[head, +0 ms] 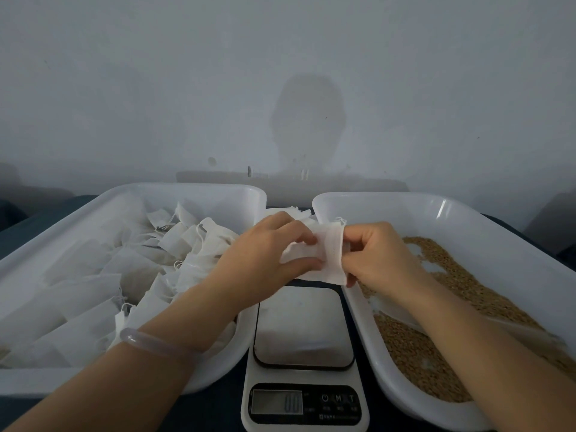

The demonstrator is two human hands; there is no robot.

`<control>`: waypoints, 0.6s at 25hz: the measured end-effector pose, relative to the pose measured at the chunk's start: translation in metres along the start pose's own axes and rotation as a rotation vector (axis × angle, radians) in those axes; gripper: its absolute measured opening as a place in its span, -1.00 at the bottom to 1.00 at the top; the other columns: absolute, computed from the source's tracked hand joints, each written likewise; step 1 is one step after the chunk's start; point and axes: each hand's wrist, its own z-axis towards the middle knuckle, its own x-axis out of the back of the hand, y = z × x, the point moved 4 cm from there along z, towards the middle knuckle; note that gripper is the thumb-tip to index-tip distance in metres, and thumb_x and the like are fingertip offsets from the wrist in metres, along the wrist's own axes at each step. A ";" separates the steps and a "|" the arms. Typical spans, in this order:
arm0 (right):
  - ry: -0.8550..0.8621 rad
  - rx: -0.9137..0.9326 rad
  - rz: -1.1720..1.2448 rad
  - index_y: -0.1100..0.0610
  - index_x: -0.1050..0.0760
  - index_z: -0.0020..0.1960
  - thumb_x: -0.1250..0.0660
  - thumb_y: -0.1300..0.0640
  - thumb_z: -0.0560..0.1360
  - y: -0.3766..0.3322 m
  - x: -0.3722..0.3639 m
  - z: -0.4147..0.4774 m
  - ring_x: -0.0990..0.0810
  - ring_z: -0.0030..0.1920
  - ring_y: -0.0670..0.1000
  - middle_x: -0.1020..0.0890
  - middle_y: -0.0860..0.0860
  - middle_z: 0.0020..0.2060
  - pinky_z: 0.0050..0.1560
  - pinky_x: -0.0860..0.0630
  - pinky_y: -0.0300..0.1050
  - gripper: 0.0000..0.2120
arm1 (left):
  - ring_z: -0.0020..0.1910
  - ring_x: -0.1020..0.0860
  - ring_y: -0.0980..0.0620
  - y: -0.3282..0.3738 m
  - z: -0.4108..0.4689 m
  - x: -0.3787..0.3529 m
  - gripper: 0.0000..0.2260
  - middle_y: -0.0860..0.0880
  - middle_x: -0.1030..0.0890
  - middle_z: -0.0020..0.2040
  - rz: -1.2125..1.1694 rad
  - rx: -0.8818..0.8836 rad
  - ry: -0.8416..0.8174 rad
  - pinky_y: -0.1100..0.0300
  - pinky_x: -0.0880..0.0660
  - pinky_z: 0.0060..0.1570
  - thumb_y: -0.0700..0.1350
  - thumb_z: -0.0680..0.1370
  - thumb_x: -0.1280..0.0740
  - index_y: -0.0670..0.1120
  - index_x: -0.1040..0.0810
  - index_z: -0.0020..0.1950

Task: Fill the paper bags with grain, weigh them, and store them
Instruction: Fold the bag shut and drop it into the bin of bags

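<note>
One white paper bag (330, 254) is held in the air btwn both hands, above the far edge of the scale (304, 332) and roughly in the gap btwn the two trays. Left hand (268, 244) pinches the bag's left side, thumb below and fingers (299, 235) curled on top. Right hand (380, 254) grips the right edge, fingers (358, 241) bent round it, so both are clamped on the same bag. A thin string loop sticks up at the bag's top right corner.

Scale sits on the table (212, 410) directly below, w/ nothing on its platform. Its display (277, 402) is lit, but the digits are too blurry to read.

Left tray (199, 187), white plastic, is piled w/ many white string bags (93, 291), lying loose and overlapping. Right tray (405, 198), same type, holds a layer of brown grain (467, 291) w/ bare patches of tray bottom showing. A translucent item (467, 325) lies in the grain under the right forearm; can't tell what it is.

A small stack of flat bags (290, 210) sits just behind the hands, btwn the trays' far corners. Pale bracelet (156, 341) on the left wrist. Behind it all is a grey wall (156, 73) w/ a head-shaped shadow (308, 120) on it.
</note>
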 end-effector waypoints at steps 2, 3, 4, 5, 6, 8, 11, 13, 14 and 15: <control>0.001 0.010 -0.095 0.09 -0.69 -0.13 -0.30 0.35 0.42 0.002 -0.002 0.001 -0.58 -0.47 -0.05 -0.66 0.08 -0.38 -0.47 -0.51 -0.23 -0.76 | -0.15 -0.47 0.04 0.000 0.001 0.002 -0.85 0.04 -0.47 -0.09 0.000 -0.032 0.047 0.07 -0.46 -0.16 -0.04 0.41 -0.48 -0.10 -0.64 -0.15; 0.019 0.012 -0.138 0.04 -0.69 -0.14 -0.32 0.30 0.44 0.002 -0.002 0.002 -0.59 -0.44 -0.06 -0.66 0.01 -0.39 -0.46 -0.50 -0.28 -0.77 | -0.17 -0.46 0.04 0.000 0.002 0.003 -0.87 0.02 -0.47 -0.11 0.006 -0.037 0.087 0.08 -0.45 -0.21 -0.06 0.41 -0.48 -0.12 -0.64 -0.20; 0.045 0.010 -0.169 -0.03 -0.67 -0.16 -0.33 0.26 0.45 0.003 0.000 0.003 -0.60 -0.42 -0.08 -0.65 -0.08 -0.41 -0.45 -0.46 -0.34 -0.77 | -0.19 -0.45 0.03 0.000 0.002 0.006 -0.86 0.00 -0.47 -0.13 0.020 -0.043 0.138 0.08 -0.44 -0.24 -0.07 0.40 -0.49 -0.13 -0.64 -0.23; 0.070 0.007 -0.188 -0.08 -0.65 -0.17 -0.34 0.22 0.44 0.002 0.002 0.004 -0.60 -0.40 -0.09 -0.64 -0.16 -0.44 -0.45 -0.46 -0.36 -0.79 | -0.18 -0.45 0.01 0.002 0.003 0.009 -0.86 -0.02 -0.48 -0.14 0.048 -0.055 0.186 0.07 -0.44 -0.26 -0.07 0.40 -0.49 -0.13 -0.63 -0.24; 0.085 0.008 -0.202 -0.09 -0.64 -0.17 -0.36 0.20 0.43 0.002 0.004 0.004 -0.59 -0.39 -0.07 -0.62 -0.19 -0.45 -0.45 -0.47 -0.35 -0.81 | -0.17 -0.45 -0.02 0.005 0.002 0.010 -0.84 -0.03 -0.49 -0.14 0.091 -0.079 0.217 0.06 -0.44 -0.27 -0.06 0.41 -0.48 -0.13 -0.62 -0.24; 0.085 0.022 -0.235 -0.07 -0.66 -0.14 -0.38 0.18 0.42 0.001 0.003 0.003 -0.60 -0.37 0.02 -0.64 -0.11 -0.41 -0.39 -0.51 -0.21 -0.84 | -0.11 -0.47 -0.08 0.009 0.001 0.010 -0.77 -0.05 -0.52 -0.10 0.162 -0.134 0.219 0.06 -0.44 -0.20 0.03 0.38 -0.45 -0.13 -0.59 -0.18; 0.025 0.061 -0.237 0.06 -0.67 -0.16 -0.40 0.21 0.41 -0.002 -0.005 0.000 -0.60 -0.37 0.02 -0.64 -0.02 -0.39 -0.33 -0.55 -0.04 -0.91 | 0.17 -0.42 -0.04 0.011 0.000 0.001 -0.30 -0.08 -0.49 0.19 0.193 -0.167 0.035 0.22 -0.35 0.16 0.27 0.24 -0.45 -0.13 -0.48 0.21; -0.029 0.081 -0.229 0.06 -0.62 -0.28 -0.42 0.22 0.38 -0.003 -0.010 -0.001 -0.53 -0.47 -0.05 -0.59 -0.06 -0.46 -0.43 -0.50 -0.09 -0.90 | 0.29 -0.36 0.01 0.009 0.002 -0.011 -0.10 -0.04 -0.42 0.33 0.202 -0.102 -0.127 0.29 -0.24 0.20 0.25 0.19 -0.49 -0.08 -0.28 0.42; -0.038 0.087 -0.238 0.09 -0.57 -0.35 -0.43 0.24 0.36 -0.003 -0.011 -0.002 -0.44 -0.51 -0.08 -0.54 -0.06 -0.51 -0.47 -0.40 -0.12 -0.86 | 0.29 -0.39 0.00 0.006 0.003 -0.015 -0.10 -0.01 -0.43 0.34 0.201 -0.045 -0.162 0.28 -0.27 0.14 0.20 0.21 -0.52 -0.03 -0.22 0.44; -0.036 0.090 -0.241 0.16 -0.52 -0.38 -0.42 0.28 0.33 -0.002 -0.011 -0.001 -0.35 -0.52 -0.09 -0.47 -0.03 -0.54 -0.47 -0.31 -0.13 -0.85 | 0.24 -0.44 -0.02 0.002 0.004 -0.016 -0.16 0.01 -0.46 0.31 0.204 0.009 -0.170 0.23 -0.32 0.05 0.15 0.25 -0.52 0.00 -0.22 0.43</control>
